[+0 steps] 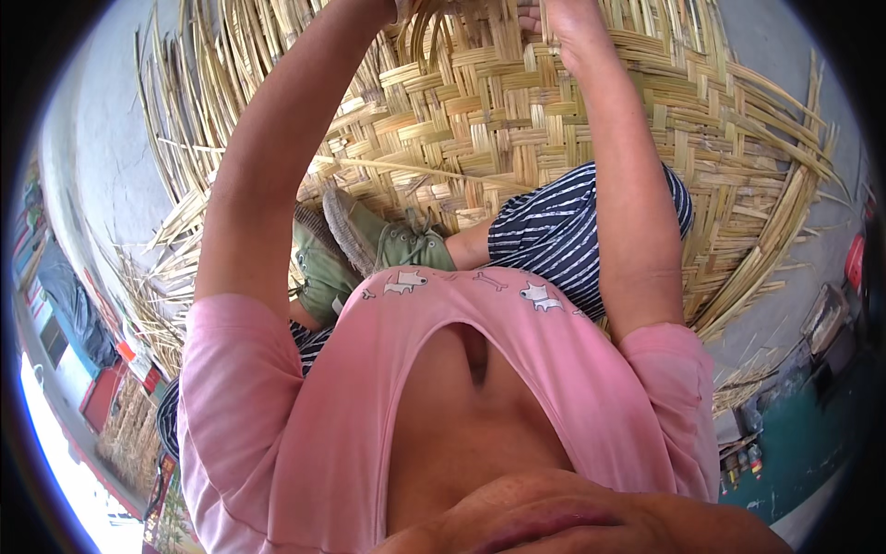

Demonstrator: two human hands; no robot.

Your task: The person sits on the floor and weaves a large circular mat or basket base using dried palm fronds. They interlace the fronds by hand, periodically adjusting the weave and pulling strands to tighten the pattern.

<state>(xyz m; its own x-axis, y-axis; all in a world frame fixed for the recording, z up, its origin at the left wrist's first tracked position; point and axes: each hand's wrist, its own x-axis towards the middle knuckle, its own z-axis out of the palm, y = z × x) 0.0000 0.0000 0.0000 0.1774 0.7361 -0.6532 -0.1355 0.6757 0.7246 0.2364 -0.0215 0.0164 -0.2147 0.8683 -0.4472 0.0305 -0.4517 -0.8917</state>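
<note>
A large woven mat (434, 120) of flat, straw-coloured reed strips spreads in front of me, its loose ends fanning out at the far left. My right hand (574, 30) is at the top edge, partly cut off, over the weave. Its fingers are curled by an upright reed strip (548, 26), which they seem to grip. My left forearm (305, 88) reaches up to the top edge left of it. The left hand itself lies beyond the picture. Close to that wrist, bent reed strips (426, 32) loop up from the mat.
I sit on the mat with folded legs, in striped trousers (554, 231) and green shoes (388, 245). Long loose reeds (175, 120) stick out over the grey floor (97, 138) at left. A red object (856, 260) and assorted items stand at the far right.
</note>
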